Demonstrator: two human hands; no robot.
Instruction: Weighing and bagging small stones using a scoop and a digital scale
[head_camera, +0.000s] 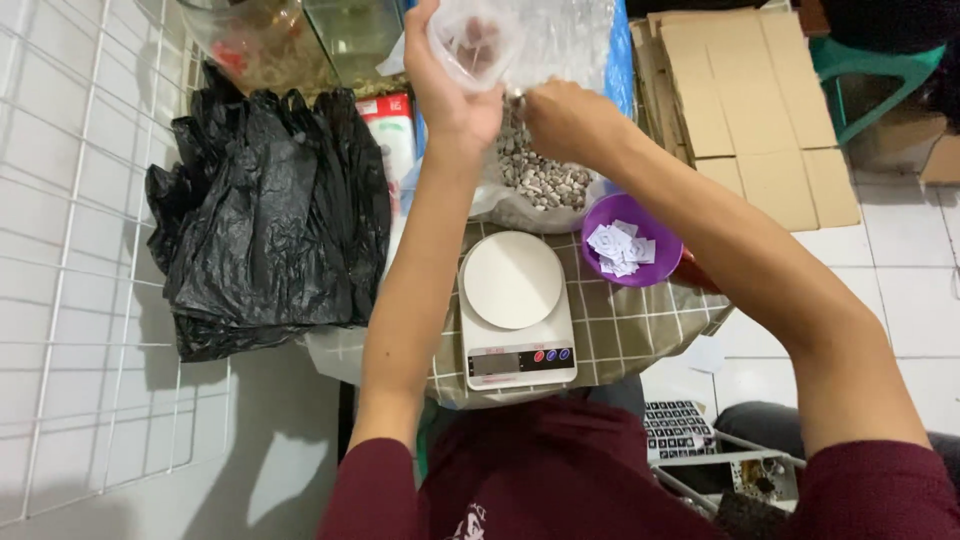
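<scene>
Small clear plastic bag (478, 42) sits high in the view, raised above the far edge of the checked cloth (630, 330); the left hand (452, 95) grips it from the side, thumb and fingers closed on the plastic, and something reddish shows dimly through it. The right hand (568, 118) is just beside it, fingers pinched together at the bag's lower edge — whether they clamp the plastic itself or something tiny, I cannot tell.

Directly beneath both hands lies a larger open bag of pale pebbles (545, 180), slumped on the cloth; near it on the right stands a purple bowl (655, 262) holding small white paper slips (620, 247). Closer to the person, between the forearms, rests a white kitchen scale (515, 310) with a round bare platform and a dark display strip along its front.

To the left, a heap of black plastic bags (265, 215) lies beside a white wire grid panel (80, 260); flattened cardboard (750, 110) lies on the tiled floor to the right — well apart from the hands.
</scene>
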